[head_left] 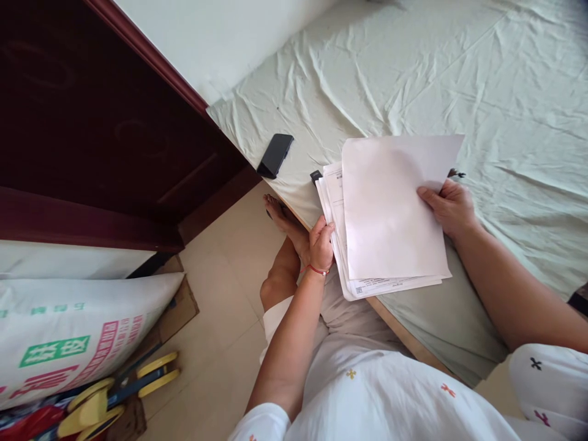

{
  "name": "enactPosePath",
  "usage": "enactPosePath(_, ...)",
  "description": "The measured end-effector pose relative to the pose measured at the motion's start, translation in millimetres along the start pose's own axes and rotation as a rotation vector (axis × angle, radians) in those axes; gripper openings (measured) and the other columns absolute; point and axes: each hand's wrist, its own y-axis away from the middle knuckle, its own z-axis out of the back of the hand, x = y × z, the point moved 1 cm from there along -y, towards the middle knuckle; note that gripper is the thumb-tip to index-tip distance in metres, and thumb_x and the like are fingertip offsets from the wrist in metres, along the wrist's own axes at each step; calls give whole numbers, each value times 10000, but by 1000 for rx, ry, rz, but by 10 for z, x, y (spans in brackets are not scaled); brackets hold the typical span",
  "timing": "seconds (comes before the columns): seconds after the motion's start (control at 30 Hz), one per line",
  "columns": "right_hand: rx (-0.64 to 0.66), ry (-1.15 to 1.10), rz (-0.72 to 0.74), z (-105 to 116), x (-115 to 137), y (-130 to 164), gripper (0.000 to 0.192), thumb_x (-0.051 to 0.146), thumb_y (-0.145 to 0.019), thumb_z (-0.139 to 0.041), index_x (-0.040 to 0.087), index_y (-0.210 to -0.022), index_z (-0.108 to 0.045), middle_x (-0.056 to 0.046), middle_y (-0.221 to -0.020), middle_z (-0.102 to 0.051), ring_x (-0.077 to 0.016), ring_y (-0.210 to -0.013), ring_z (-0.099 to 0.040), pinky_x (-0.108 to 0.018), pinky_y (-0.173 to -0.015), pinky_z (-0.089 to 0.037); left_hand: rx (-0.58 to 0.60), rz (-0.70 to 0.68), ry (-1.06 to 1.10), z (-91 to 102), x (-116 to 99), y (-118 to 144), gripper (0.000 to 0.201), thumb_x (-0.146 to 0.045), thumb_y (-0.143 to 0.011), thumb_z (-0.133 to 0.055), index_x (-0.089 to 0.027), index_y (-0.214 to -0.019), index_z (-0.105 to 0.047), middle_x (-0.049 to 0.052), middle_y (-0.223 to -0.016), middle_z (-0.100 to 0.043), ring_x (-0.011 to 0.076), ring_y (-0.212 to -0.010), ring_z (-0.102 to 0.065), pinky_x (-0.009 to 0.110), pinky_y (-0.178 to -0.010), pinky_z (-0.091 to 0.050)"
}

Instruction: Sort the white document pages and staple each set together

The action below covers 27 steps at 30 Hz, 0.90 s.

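A stack of printed papers (336, 195) lies over my lap at the bed's edge, its left side pinched between the thumb and fingers of my left hand (321, 242). On top, a blank white sheet (395, 208) covers most of the print below. My right hand (450, 207) grips this sheet at its right edge, thumb on its face and fingers behind. The sheet sits slightly askew from the stack, its upper right corner lifted. Only strips of text show at the stack's left and bottom edges.
A black phone (275, 155) rests near the corner of the bed, which has a pale green sheet (519, 226). A small black object (315, 176) pokes out by the papers. Left are a dark red wooden door (92, 122), a printed white sack (92, 324) and a yellow-wheeled item (158, 373).
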Motion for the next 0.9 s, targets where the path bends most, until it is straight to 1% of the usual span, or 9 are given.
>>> enactPosePath(0.13, 30, -2, -10, -18, 31, 13, 229, 315, -693, -914, 226, -860, -785, 10, -827, -772, -118, -635, -620, -220, -571, -541, 31, 29, 17, 0, -17, 0, 207, -395, -827, -717, -225, -929, -776, 17, -927, -790, 243, -957, -705, 338, -924, -541)
enactPosePath(0.3, 35, 6, -15, -21, 33, 6, 227, 318, -704, -895, 222, -877, -784, 10, -806, -761, -120, -629, -623, -223, -573, -543, 60, 62, 45, 4, -29, -12, 264, -364, -788, -711, -231, -998, -802, 25, -993, -818, 277, -1043, -727, 367, -948, -552)
enactPosePath(0.47, 27, 37, -20, -4, 15, -14, 204, 300, -723, -873, 216, -888, -786, 12, -821, -773, -109, -617, -621, -206, -558, -528, 114, 80, 89, -6, -58, -27, 272, -333, -744, -708, -222, -969, -813, 29, -984, -831, 302, -1105, -744, 395, -1004, -559)
enactPosePath(0.57, 18, 82, -28, -8, 31, -11, 165, 282, -750, -853, 211, -880, -780, 9, -815, -771, -111, -614, -613, -201, -539, -513, 132, 101, 123, -29, -86, -24, 293, -313, -713, -696, -222, -967, -810, 32, -974, -833, 315, -1138, -741, 406, -997, -572)
enactPosePath(0.73, -14, 107, -43, -33, 78, 2, 123, 259, -751, -830, 212, -844, -766, 14, -772, -752, -116, -600, -597, -209, -533, -514, 137, 105, 129, -29, -86, -14, 309, -352, -708, -738, -217, -980, -798, 45, -994, -830, 324, -1170, -733, 415, -1014, -569)
enactPosePath(0.9, -14, 90, -34, -25, 50, -12, 133, 263, -750, -828, 219, -867, -784, 13, -791, -763, -115, -600, -594, -203, -509, -492, 132, 84, 109, -16, -106, 0, 314, -410, -771, -730, -212, -1003, -803, 61, -1064, -827, 348, -1239, -707, 439, -1058, -557)
